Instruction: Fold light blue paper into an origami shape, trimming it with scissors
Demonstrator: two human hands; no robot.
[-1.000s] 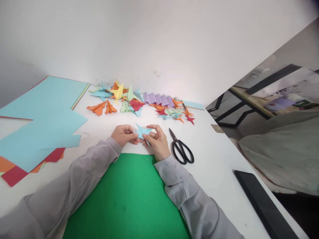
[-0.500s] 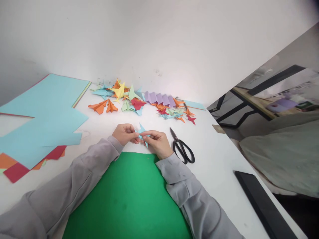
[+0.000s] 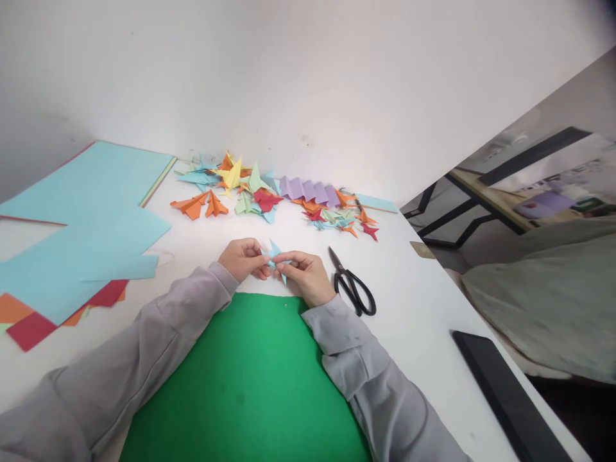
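Between my two hands is a small light-blue folded paper piece (image 3: 274, 248) with pointed tips, held just above the far edge of a green mat (image 3: 240, 372). My left hand (image 3: 244, 258) pinches its left side between thumb and fingers. From the right, my right hand (image 3: 305, 274) pinches it too, thumb and forefinger pressed together over part of the paper. The fingers cover much of its middle. Black-handled scissors (image 3: 353, 289) lie on the white table just right of my right hand, blades pointing away.
Folded paper figures in several colours (image 3: 231, 174) lie along the wall, beside a pleated purple paper strip (image 3: 308, 190). Light-blue sheets (image 3: 110, 173) and red and orange pieces (image 3: 31, 331) cover the left side. A black flat object (image 3: 505, 391) lies near the right table edge.
Almost nothing differs. Both hands keep their pinch on the light-blue folded paper, which has shifted very slightly; the view has moved by a tiny amount.
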